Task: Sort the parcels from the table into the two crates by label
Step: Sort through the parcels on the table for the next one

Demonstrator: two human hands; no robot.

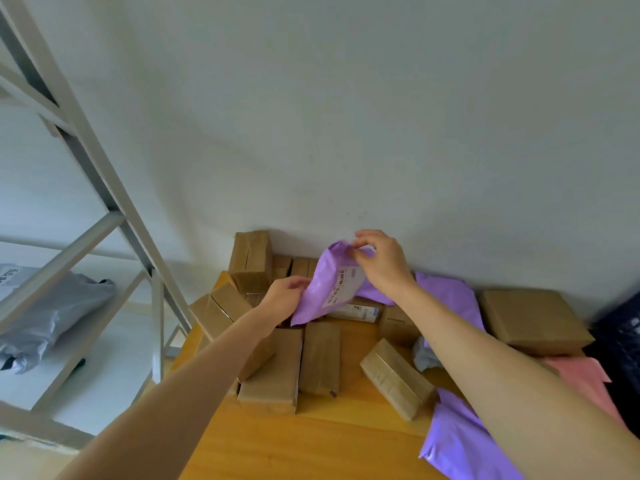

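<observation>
Over table (311, 445) | left hand (285, 299), right hand (382, 263) grip mailer (332, 289) | crate (623, 341) contents hidden

The yellow wooden table (311, 445) stands against the wall. Many brown boxes (320, 358) lie on its far and middle parts, close together. One big flat box (535, 320) lies far right. A small grey bag (426, 355) sits among them. A purple bag (457, 441) lies near right, with a pink bag (585, 379) at the right edge.
</observation>
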